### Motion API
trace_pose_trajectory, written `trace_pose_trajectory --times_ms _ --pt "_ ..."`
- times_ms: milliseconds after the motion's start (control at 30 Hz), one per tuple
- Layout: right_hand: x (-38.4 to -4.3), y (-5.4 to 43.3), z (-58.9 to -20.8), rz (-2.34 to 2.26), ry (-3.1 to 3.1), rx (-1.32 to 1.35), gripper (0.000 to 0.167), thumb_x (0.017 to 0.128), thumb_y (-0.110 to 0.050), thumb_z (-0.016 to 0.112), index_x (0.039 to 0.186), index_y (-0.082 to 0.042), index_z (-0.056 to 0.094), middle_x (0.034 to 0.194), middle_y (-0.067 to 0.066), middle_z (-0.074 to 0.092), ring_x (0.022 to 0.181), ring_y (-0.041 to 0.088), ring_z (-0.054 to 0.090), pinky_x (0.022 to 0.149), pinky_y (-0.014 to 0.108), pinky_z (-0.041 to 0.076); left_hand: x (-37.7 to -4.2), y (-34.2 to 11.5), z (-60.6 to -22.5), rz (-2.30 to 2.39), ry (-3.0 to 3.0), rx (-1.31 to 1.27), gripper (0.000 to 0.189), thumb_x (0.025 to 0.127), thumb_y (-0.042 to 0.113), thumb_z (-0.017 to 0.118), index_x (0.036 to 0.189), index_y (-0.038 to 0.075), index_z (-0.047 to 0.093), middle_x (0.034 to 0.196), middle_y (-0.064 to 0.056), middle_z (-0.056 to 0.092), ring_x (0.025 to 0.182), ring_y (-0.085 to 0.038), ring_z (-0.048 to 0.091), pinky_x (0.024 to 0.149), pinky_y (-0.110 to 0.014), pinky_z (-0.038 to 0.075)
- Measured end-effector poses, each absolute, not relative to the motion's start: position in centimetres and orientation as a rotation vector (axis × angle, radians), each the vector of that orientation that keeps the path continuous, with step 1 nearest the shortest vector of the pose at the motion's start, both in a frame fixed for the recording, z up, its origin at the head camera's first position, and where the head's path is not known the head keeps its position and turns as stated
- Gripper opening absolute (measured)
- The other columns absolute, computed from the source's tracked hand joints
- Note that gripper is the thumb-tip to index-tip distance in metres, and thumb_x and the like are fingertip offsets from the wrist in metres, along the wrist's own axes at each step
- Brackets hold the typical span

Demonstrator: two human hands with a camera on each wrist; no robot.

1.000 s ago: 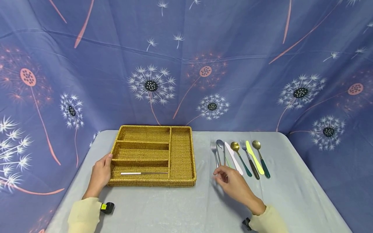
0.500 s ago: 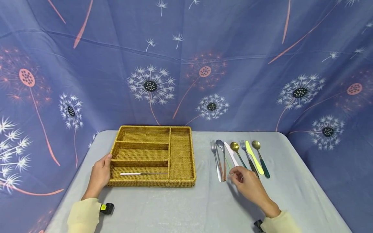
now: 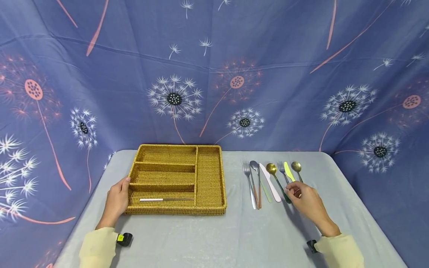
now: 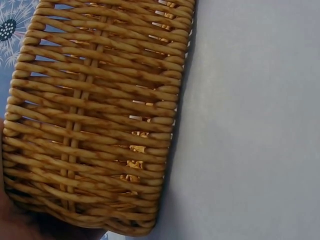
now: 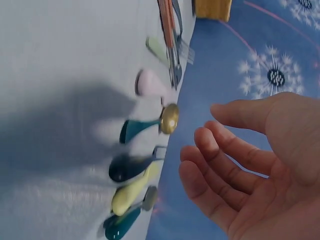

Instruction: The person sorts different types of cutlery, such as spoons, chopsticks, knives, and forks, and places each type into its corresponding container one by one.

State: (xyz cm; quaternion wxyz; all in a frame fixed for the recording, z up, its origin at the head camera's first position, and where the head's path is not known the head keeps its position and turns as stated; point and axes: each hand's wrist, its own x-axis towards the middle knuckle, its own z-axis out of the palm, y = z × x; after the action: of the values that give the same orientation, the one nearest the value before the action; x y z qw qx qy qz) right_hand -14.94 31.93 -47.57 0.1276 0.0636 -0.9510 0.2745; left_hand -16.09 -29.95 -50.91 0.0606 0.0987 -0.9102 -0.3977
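Observation:
My left hand [image 3: 115,199] holds the left side of a golden wicker cutlery tray [image 3: 174,211]; its woven wall [image 4: 100,115] fills much of the left wrist view. A slim white-handled utensil [image 3: 151,200] lies in the tray's front compartment. My right hand [image 3: 310,203], fingers loosely bent and nothing between them, hovers over the right end of a cutlery row. Under or near it are a yellow knife [image 3: 289,171], a dark-handled fork [image 3: 281,167] and a green-handled spoon [image 3: 296,166]; the hand hides their lower parts in the head view.
Left of these lie a gold spoon [image 3: 271,169] with a green handle, a pale pink knife [image 3: 269,182], a light green handle [image 3: 267,193], a grey spoon [image 3: 254,165] and a silver fork [image 3: 247,171]. A blue dandelion-print cloth [image 3: 207,93] hangs behind the grey table [image 3: 214,242].
My right hand has moved rightward over the cutlery, from the silver fork to the yellow knife, uncovering the handles on the left. The left hand and tray have stayed put.

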Motion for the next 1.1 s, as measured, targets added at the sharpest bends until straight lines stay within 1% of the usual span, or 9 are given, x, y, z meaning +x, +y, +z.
trace_pose_trajectory --times_ms 167,367,700,833,1000,1100 --pt "-15.6 33.3 -47.5 0.782 -2.774 0.156 0.006 0.096 -0.008 0.078 0.101 -0.005 0.076 0.075 -0.002 0.064 0.064 0.007 0.054 0.050 0.026 0.041 -16.0 -30.0 -50.8 -1.204 -2.751 0.274 0.065 0.120 0.041 0.025 0.158 -0.007 0.046 0.157 -0.035 0.044 0.147 -0.057 0.039 0.124 -0.068 0.030" --pt "-16.6 34.9 -48.1 0.742 -2.780 0.135 0.006 0.097 -0.008 0.076 0.101 -0.003 0.075 0.074 -0.001 0.063 0.063 0.009 0.052 0.051 0.027 0.040 -16.1 -30.0 -50.9 -1.202 -2.739 0.272 0.064 0.120 0.040 0.026 0.156 -0.007 0.048 0.156 -0.035 0.046 0.146 -0.058 0.040 0.123 -0.069 0.031" --pt "-18.1 37.1 -48.2 0.676 -2.804 0.094 0.013 0.094 -0.005 0.078 0.101 0.006 0.073 0.079 0.007 0.068 0.069 0.019 0.063 0.051 0.030 0.044 -16.1 -29.9 -50.8 -1.211 -2.758 0.323 0.064 0.119 0.041 0.025 0.157 -0.005 0.048 0.158 -0.033 0.044 0.148 -0.056 0.039 0.125 -0.066 0.030" --pt "-18.9 37.8 -47.8 0.660 -2.845 0.068 0.017 0.095 -0.008 0.077 0.105 0.006 0.073 0.081 0.009 0.070 0.069 0.022 0.065 0.051 0.034 0.046 -16.0 -30.0 -50.8 -1.213 -2.757 0.325 0.064 0.119 0.042 0.025 0.158 -0.005 0.047 0.159 -0.033 0.043 0.149 -0.056 0.038 0.125 -0.067 0.029" --pt "-19.3 38.2 -47.2 0.654 -2.915 0.008 0.027 0.098 -0.014 0.074 0.113 0.007 0.070 0.090 0.017 0.071 0.070 0.028 0.066 0.050 0.038 0.047 -16.0 -29.9 -50.8 -1.215 -2.754 0.321 0.064 0.119 0.042 0.025 0.159 -0.005 0.045 0.160 -0.032 0.042 0.149 -0.056 0.037 0.126 -0.066 0.028" --pt "-19.6 38.3 -47.3 0.655 -2.958 -0.049 0.030 0.098 -0.015 0.074 0.115 0.009 0.069 0.095 0.022 0.071 0.073 0.032 0.067 0.053 0.041 0.049 -16.1 -29.9 -50.9 -1.208 -2.752 0.312 0.064 0.119 0.042 0.026 0.159 -0.005 0.045 0.160 -0.032 0.043 0.149 -0.056 0.038 0.126 -0.066 0.029"
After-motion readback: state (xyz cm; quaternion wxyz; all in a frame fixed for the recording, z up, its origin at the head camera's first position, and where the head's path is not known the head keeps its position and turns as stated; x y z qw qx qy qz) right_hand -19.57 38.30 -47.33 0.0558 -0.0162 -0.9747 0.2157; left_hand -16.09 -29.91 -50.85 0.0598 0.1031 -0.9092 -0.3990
